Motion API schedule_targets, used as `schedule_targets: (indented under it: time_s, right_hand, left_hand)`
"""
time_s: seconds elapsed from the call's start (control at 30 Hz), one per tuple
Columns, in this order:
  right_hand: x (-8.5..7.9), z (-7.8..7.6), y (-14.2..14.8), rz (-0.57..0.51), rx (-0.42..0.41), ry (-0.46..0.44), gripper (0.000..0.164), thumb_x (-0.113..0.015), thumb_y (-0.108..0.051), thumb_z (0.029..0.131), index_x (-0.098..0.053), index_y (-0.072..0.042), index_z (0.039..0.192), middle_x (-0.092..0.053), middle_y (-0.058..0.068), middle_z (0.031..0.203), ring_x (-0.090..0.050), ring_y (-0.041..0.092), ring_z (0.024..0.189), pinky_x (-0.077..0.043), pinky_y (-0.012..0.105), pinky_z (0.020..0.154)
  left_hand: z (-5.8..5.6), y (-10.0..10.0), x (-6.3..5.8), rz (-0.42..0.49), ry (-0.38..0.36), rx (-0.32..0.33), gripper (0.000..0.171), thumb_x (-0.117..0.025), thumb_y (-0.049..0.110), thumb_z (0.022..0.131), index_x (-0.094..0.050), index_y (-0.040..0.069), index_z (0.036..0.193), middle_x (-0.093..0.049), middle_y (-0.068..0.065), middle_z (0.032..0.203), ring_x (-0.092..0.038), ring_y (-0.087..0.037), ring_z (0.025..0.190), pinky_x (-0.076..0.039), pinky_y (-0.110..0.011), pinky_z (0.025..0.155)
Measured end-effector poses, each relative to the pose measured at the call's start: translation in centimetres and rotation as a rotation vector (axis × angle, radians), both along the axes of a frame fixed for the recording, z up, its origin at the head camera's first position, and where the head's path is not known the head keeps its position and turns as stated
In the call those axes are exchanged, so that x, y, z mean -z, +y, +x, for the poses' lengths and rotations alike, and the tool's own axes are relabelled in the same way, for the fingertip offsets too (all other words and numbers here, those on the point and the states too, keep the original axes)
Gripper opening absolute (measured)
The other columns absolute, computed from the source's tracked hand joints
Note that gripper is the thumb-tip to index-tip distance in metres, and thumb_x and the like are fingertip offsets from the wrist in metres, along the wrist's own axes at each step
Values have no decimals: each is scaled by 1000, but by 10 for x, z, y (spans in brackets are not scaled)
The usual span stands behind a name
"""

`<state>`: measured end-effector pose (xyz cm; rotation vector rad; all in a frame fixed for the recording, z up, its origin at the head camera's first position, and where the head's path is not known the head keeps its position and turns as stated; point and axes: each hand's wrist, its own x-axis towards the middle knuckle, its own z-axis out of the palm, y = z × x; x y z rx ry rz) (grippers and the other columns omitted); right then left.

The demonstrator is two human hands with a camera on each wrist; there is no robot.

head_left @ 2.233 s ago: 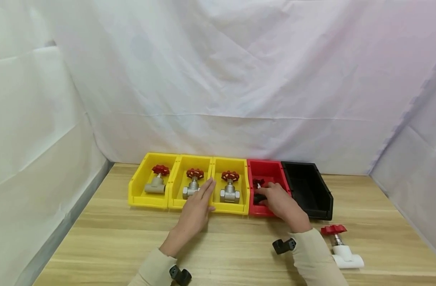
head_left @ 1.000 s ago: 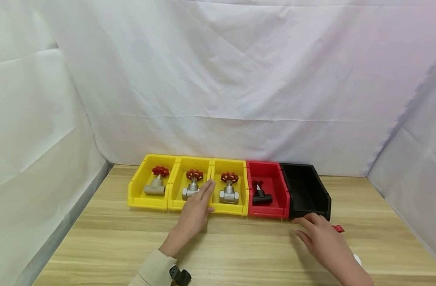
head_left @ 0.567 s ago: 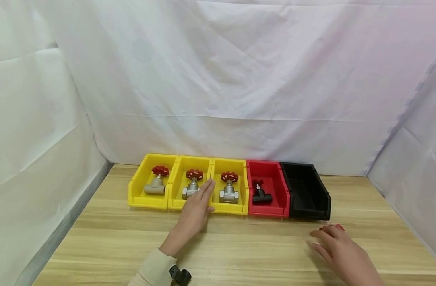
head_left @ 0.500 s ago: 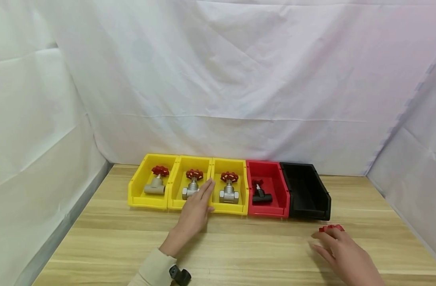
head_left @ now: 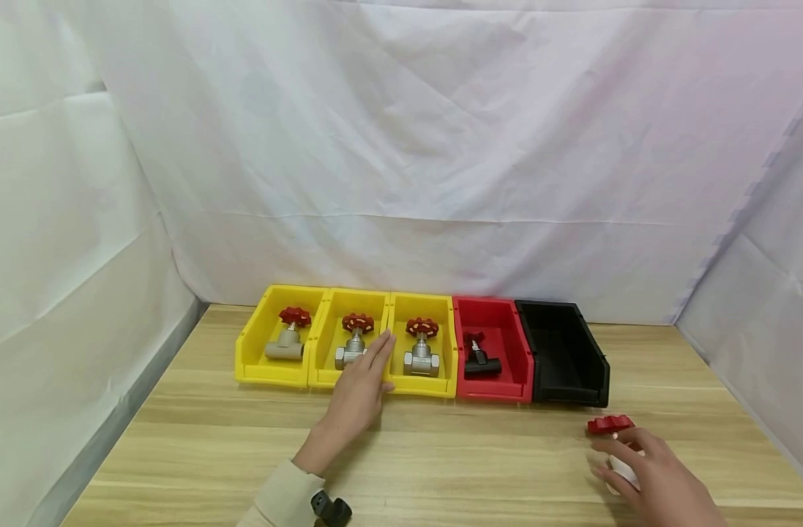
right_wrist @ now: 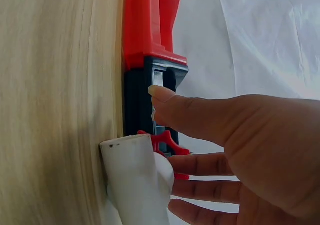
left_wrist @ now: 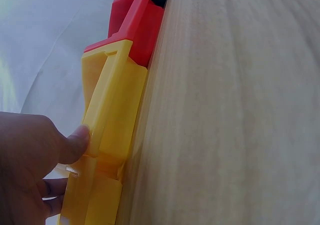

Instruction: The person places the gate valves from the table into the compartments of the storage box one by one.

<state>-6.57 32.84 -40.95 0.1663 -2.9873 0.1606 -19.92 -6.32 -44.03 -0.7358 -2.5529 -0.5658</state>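
My left hand point(head_left: 356, 399) rests over the front of the middle yellow bin point(head_left: 338, 301), fingers straight. In the left wrist view its thumb lies on the front rim. A silver valve point(head_left: 350, 355) with a red handwheel in that bin is partly hidden by the fingers. On the right, a white valve point(right_wrist: 132, 180) with a red handwheel point(head_left: 610, 424) lies on the table. My right hand point(head_left: 667, 476) is around it, thumb and fingers spread apart; in the right wrist view the fingertips are right at the valve's side, while the thumb is clear of it.
A left yellow bin point(head_left: 271, 373) holds a beige valve point(head_left: 285, 345); a right yellow bin point(head_left: 427, 301) holds another silver valve point(head_left: 421, 361). Beside them stand a red bin point(head_left: 514, 344) with a black valve point(head_left: 483, 365) and a black bin point(head_left: 562, 359). White cloth hangs behind.
My right hand has left the black valve in the red bin and moved right and toward me to the white valve, whose handwheel shows again. The left hand stays put.
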Motion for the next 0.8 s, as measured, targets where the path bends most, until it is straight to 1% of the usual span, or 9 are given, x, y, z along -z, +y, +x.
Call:
schedule_targets:
  time_s: [0.13, 0.23, 0.3, 0.37, 0.43, 0.57, 0.67, 0.8]
  right_hand:
    - [4, -1, 5, -29, 14, -15, 35, -75, -38, 65, -66, -26, 97, -51, 7, 98, -51, 19, 77, -44, 34, 52]
    - [7, -2, 9, -46, 32, -51, 41, -72, -45, 66, -65, -24, 101, -50, 12, 105, -53, 23, 79, -46, 39, 53]
    - [8, -3, 13, -51, 45, -93, 47, -67, -54, 67, -65, -24, 103, -50, 13, 106, -54, 24, 79, -47, 42, 54]
    - [9, -3, 17, -48, 44, -132, 54, -62, -61, 66, -64, -23, 104, -50, 13, 106, -54, 25, 80, -48, 44, 56]
    - [11, -4, 22, -41, 38, -173, 59, -60, -65, 64, -64, -22, 104, -50, 13, 107, -55, 26, 82, -48, 45, 59]
    - [13, -4, 28, -37, 32, -253, 65, -58, -68, 61, -63, -21, 106, -51, 9, 107, -54, 25, 87, -48, 46, 64]
    - [14, -4, 31, -53, 33, -305, 65, -58, -69, 61, -61, -25, 108, -49, 8, 109, -54, 23, 87, -48, 46, 65]
    - [14, -3, 36, -93, 10, -364, 54, -59, -66, 62, -60, -35, 105, -47, 9, 112, -53, 23, 88, -48, 46, 66]
  left_hand:
    - [-1, 0, 1, 4, 17, 1, 82, -70, 19, 76, -22, 11, 141, -27, -7, 142, -50, -27, 107, -45, -37, 82]
    - [-1, 0, 2, 11, 24, 3, 81, -71, 19, 75, -25, 9, 141, -28, -8, 142, -51, -28, 106, -45, -37, 81]
    - [-1, 0, 2, 12, 28, 5, 80, -71, 19, 75, -27, 8, 140, -29, -8, 142, -51, -28, 105, -45, -38, 81]
    - [-1, 0, 2, 13, 24, 3, 79, -71, 19, 75, -27, 8, 140, -28, -8, 142, -51, -28, 105, -45, -38, 81]
    - [-1, 0, 2, 8, 16, -1, 80, -71, 19, 76, -25, 9, 141, -28, -7, 142, -50, -28, 106, -44, -37, 82]
    - [-1, 0, 3, 4, 8, -3, 81, -70, 20, 76, -24, 11, 141, -27, -6, 143, -50, -27, 106, -44, -37, 82]
    - [-1, 0, 3, 7, 15, -4, 80, -71, 19, 75, -26, 9, 141, -28, -7, 142, -51, -27, 105, -45, -37, 80]
    - [-1, 1, 2, 9, 19, -5, 79, -71, 19, 75, -27, 8, 140, -28, -7, 142, -51, -27, 104, -45, -37, 80]
